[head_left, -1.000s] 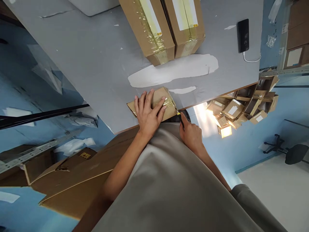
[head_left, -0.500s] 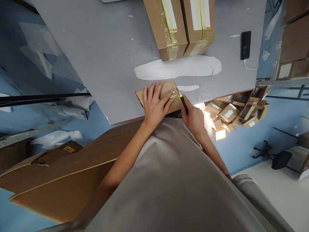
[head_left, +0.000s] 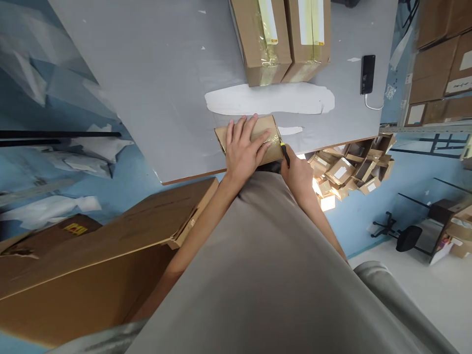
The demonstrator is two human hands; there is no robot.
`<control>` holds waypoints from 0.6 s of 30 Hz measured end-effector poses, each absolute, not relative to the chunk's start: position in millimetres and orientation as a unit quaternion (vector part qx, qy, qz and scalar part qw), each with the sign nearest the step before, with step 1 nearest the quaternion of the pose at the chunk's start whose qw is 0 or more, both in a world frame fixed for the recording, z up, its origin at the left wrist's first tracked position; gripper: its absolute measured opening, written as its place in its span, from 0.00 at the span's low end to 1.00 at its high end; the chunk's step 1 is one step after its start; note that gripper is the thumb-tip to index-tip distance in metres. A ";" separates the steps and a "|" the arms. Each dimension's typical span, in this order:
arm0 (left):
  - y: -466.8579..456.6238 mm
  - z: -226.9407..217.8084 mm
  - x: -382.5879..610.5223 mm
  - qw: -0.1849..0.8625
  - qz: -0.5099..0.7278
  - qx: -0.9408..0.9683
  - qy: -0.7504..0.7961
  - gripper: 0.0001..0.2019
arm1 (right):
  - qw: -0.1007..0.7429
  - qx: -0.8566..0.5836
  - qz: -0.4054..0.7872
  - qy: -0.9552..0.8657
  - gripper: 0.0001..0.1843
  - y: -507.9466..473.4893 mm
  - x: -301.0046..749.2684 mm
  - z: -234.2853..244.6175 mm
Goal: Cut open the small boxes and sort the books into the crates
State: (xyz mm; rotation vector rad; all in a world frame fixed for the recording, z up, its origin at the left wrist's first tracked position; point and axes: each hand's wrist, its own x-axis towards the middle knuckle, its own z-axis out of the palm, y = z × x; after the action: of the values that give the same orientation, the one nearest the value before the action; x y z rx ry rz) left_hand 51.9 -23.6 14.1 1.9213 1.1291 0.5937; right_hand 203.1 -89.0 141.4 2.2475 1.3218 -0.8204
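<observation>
A small cardboard box (head_left: 268, 129) with clear tape lies at the table's near edge, close against my body. My left hand (head_left: 243, 147) rests flat on top of it, fingers spread and pressing down. A yellow and black box cutter (head_left: 285, 153) is gripped in my right hand (head_left: 298, 173). Its tip is at the right edge of the small box, by the tape; I cannot tell how deep the blade sits.
Two taped cartons with labels (head_left: 267, 54) stand on the grey table (head_left: 165, 88), beyond a white patch (head_left: 269, 100). A phone (head_left: 368, 73) on a cable lies to the right. A large open carton (head_left: 110, 246) is at my left; several boxes (head_left: 346, 169) are piled on the floor.
The box cutter has shifted slightly down along the small box's right edge. My left hand stays on the box. The whole view has moved a little.
</observation>
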 end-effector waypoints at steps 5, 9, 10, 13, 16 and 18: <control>-20.4 13.0 45.7 0.375 0.243 0.776 0.445 0.24 | 0.106 0.819 -0.326 0.461 0.28 -120.8 210.9 159.4; -23.0 8.8 19.8 0.348 0.247 0.783 0.453 0.25 | -0.089 0.848 -0.309 0.420 0.29 -136.8 232.5 130.7; -24.5 6.2 8.9 0.345 0.248 0.781 0.457 0.26 | -0.118 0.853 -0.307 0.406 0.30 -134.3 240.2 112.0; -30.4 -3.3 -32.2 0.342 0.256 0.766 0.480 0.27 | -0.213 0.837 -0.369 0.343 0.30 -112.5 258.4 41.0; -40.8 -8.6 -74.0 0.326 0.282 0.743 0.513 0.29 | -0.272 0.801 -0.462 0.266 0.29 -84.5 256.3 -20.8; -50.9 -7.0 -93.5 0.303 0.304 0.726 0.538 0.29 | -0.292 0.767 -0.516 0.245 0.31 -71.7 243.7 -43.1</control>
State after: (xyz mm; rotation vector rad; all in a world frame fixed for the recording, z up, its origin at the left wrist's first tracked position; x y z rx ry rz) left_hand -93.5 -50.9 -7.0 1.9230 1.4252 0.8052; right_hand 243.7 -71.7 -43.1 2.9937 0.9549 -2.0156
